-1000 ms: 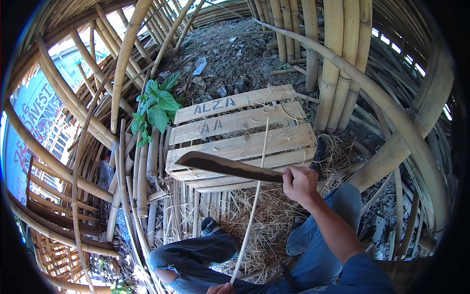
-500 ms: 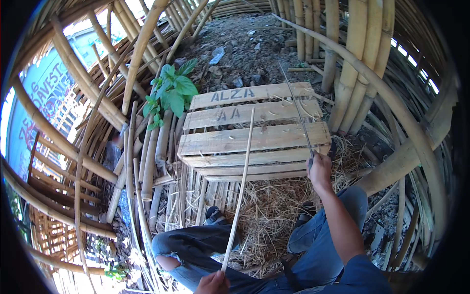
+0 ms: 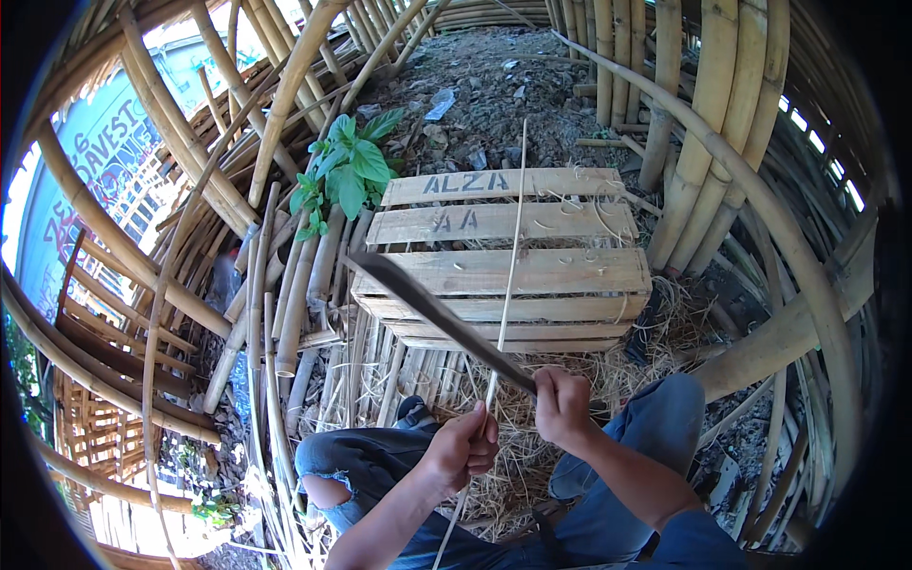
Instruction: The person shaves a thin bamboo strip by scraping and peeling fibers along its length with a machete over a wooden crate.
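Note:
My right hand point(image 3: 562, 407) is closed round the grip end of a long dark-bladed machete point(image 3: 432, 312), which slants up to the left across the front of a wooden crate. In my left hand point(image 3: 463, 444) is a thin pale bamboo strip point(image 3: 516, 228), gripped between closed fingers low on its length. The strip rises over the crate, and its lower end runs down past my hand toward my lap. Blade and strip cross just above my hands; whether they touch I cannot tell. The slatted wooden crate point(image 3: 503, 272) stands before my knees, with curled shavings on its top.
Straw-like bamboo shavings point(image 3: 532, 427) cover the ground between my legs. Bamboo poles point(image 3: 299, 294) lie stacked left of the crate beside a green leafy plant point(image 3: 350, 171). Thick upright bamboo posts point(image 3: 727, 123) stand at the right, and a bent pole point(image 3: 703, 133) arches over that side.
My left hand has moved up and right along the strip, now nearer the crate. The machete has swung from pointing away to slanting left, and my right hand has come down beside the left.

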Demonstrator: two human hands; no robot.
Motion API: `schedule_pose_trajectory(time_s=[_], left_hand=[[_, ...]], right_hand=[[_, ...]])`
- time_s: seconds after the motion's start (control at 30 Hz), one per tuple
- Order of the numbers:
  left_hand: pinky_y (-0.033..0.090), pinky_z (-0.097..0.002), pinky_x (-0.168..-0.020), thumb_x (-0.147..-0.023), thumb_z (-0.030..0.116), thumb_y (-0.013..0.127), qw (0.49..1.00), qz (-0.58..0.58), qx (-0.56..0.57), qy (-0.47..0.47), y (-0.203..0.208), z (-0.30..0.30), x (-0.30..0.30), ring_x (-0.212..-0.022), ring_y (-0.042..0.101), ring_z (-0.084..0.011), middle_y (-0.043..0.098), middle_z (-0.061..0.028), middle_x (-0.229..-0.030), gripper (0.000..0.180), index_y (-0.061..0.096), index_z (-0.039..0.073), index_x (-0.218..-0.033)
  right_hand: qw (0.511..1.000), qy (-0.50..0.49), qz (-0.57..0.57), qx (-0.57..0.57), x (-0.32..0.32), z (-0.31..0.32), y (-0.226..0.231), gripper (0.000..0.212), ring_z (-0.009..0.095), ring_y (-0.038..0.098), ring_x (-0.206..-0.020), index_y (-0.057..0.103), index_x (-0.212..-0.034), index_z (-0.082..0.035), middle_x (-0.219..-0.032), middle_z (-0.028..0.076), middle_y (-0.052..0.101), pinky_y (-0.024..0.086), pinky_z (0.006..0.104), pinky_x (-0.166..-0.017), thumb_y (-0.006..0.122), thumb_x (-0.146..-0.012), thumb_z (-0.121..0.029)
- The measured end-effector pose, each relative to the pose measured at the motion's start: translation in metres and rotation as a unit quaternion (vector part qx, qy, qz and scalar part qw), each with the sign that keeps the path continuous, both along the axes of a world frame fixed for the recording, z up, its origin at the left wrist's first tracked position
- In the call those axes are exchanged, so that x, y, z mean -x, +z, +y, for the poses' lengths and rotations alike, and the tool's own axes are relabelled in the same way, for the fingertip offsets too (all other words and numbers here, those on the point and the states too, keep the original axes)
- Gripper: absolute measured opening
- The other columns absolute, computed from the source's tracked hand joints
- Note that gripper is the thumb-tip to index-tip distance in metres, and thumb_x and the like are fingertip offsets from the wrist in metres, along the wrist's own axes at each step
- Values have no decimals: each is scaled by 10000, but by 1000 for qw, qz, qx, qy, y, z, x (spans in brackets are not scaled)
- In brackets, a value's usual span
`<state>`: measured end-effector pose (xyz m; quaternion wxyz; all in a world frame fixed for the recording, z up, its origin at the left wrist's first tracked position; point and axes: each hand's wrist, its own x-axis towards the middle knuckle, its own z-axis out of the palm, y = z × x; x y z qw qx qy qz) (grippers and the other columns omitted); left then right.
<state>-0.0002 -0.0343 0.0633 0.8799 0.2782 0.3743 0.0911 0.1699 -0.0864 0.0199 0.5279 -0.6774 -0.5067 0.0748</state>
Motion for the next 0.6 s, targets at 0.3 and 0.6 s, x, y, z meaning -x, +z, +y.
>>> schedule_pose_trajectory(time_s=[0.3, 0.6], left_hand=[[165, -237, -355, -992, 384, 277, 999, 32, -20, -1, 3, -13, -8, -394, 198, -77, 219, 42, -486, 444, 425, 90, -695], [151, -240, -347, -992, 385, 293, 999, 39, -28, -14, 11, -26, 5, -380, 200, -70, 223, 42, -470, 464, 417, 81, -664]], right_hand=[[986, 21, -159, -44, 0, 0, 12, 214, 288, 508, -422, 494, -574, -53, -483, 115, 484, 392, 385, -420, 540, -777, -100], [977, -42, -205, -45, -29, 10, 9, 211, 293, 515, -433, 495, -566, -58, -493, 114, 499, 404, 389, -433, 549, -767, -95]])
